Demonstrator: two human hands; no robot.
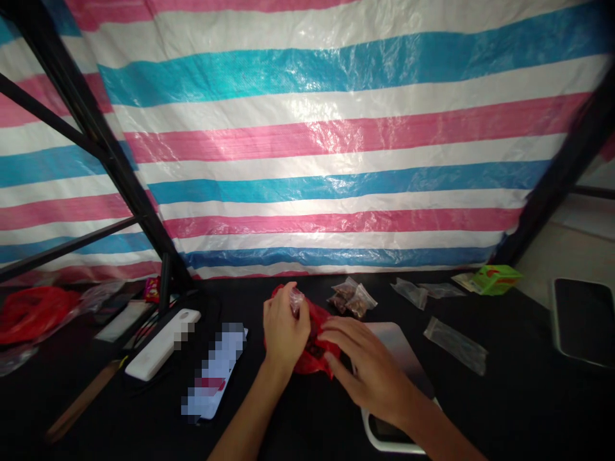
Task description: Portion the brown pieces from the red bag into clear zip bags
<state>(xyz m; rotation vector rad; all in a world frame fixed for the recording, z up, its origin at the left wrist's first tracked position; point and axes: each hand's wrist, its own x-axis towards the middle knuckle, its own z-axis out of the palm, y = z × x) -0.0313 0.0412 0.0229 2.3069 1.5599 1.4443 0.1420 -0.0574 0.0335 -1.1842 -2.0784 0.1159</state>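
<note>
My left hand is closed, pinching a small clear plastic bag at its top, just above a red plastic bag lying on the black table. My right hand reaches into the red bag from the right, its fingers bent at the bag's opening; what they hold is hidden. My right wrist lies over a flat grey-topped scale. Two small filled clear bags with brown contents lie just behind the red bag.
Empty clear bags lie to the right, with a green packet beyond them. A dark tray sits far right. A white power bank and a blurred white object lie left. Another red bag sits far left. Striped tarp and black poles stand behind.
</note>
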